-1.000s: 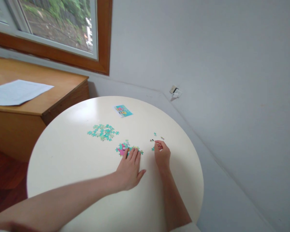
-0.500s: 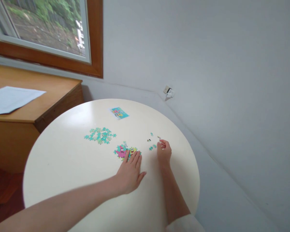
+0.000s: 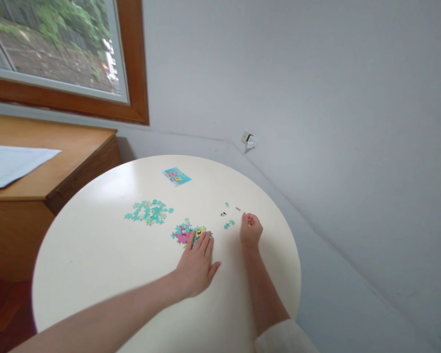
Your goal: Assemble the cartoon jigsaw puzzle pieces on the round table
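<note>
My left hand (image 3: 197, 262) lies flat and open on the round cream table (image 3: 95, 274), its fingertips touching the edge of a partly joined puzzle section (image 3: 185, 232) in pink, yellow and teal. My right hand (image 3: 251, 229) rests on the table to the right with its fingers curled in; whether it holds a piece I cannot make out. Just left of that hand lie a few loose pieces (image 3: 228, 215). A heap of teal loose pieces (image 3: 148, 212) lies further left. A small picture card (image 3: 176, 176) lies at the table's far side.
A wooden cabinet (image 3: 47, 181) with a white sheet of paper (image 3: 11, 164) stands left of the table under a wood-framed window (image 3: 59, 54). Grey walls meet behind the table, with a small white fitting (image 3: 248, 139) on the wall.
My right hand has drawn back from the small loose pieces and curled its fingers in. The view has shifted to the right. My left hand stays on the joined section.
</note>
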A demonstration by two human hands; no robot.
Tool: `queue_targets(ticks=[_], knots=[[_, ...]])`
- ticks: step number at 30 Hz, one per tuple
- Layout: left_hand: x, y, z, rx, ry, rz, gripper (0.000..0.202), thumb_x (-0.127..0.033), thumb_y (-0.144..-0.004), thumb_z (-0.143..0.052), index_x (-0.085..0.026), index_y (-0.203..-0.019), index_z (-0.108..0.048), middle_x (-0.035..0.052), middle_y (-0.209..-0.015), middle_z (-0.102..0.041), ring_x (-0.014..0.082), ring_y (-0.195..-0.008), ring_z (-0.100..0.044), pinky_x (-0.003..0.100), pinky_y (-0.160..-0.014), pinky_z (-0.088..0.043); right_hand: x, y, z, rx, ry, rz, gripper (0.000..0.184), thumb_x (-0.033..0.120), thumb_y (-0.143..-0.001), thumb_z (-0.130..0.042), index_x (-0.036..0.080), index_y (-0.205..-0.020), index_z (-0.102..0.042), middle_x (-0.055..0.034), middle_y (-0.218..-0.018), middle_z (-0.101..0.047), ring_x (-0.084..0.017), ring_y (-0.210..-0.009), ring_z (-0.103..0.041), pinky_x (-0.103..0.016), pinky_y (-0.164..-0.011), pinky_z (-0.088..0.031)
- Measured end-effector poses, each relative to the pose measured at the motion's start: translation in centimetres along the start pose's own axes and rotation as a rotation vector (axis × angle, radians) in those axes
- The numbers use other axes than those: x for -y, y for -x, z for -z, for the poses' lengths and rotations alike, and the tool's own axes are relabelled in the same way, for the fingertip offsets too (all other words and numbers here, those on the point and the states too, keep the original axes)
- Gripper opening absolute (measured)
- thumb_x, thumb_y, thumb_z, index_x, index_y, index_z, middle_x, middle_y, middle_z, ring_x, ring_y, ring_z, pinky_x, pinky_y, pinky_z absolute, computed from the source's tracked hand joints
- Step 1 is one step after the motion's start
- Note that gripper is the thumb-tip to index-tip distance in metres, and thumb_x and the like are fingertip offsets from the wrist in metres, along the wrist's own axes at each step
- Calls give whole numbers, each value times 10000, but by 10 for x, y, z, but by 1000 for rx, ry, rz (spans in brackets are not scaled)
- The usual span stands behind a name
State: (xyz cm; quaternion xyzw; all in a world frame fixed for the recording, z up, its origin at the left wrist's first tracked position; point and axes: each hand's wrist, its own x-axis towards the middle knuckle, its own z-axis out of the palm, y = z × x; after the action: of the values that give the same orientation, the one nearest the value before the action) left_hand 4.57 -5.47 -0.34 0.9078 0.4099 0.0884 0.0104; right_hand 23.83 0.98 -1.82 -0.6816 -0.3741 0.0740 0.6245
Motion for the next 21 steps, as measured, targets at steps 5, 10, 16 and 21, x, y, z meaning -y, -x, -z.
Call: queue_targets(ticks=[5,10,16,21], knots=[[1,0,-2,-2,4,-4,615,-458,-914,-215,-59,-1338,-412,180,-1422,-341,284,-1332,-293,505,-1097,-184,-7,-2,-2,-47,-13,61,327,520,-721,-448,195,-687,-458,19,-585,-469,-132,-565,-446,-273,-588,-378],[1,0,-4,-28,4,-6,624,-463,-917,-197,-53,-1331,-422,183,-1415,-352,286,-1326,-305,509,-1102,-173,-9,-3,-3,-103,-65,86,323,514,-735,-486,196,-686,-461,28,-584,-467,-125,-568,-438,-264,-579,-367],[3,1,-8,-52,-11,-10,612,-463,-917,-208,-68,-1329,-428,174,-1408,-373,279,-1325,-310,502,-1105,-163,-7,-4,-2,-108,-165,14,367,541,-684,-579,186,-671,-489,30,-564,-482,-112,-537,-432,-247,-527,-340],[4,0,-10,-59,-14,-12,608,-462,-917,-207,-75,-1332,-425,169,-1413,-370,279,-1328,-304,503,-1104,-160,-3,-3,-1,-103,-214,9,374,515,-630,-656,189,-628,-472,53,-526,-447,-96,-509,-406,-237,-503,-309]])
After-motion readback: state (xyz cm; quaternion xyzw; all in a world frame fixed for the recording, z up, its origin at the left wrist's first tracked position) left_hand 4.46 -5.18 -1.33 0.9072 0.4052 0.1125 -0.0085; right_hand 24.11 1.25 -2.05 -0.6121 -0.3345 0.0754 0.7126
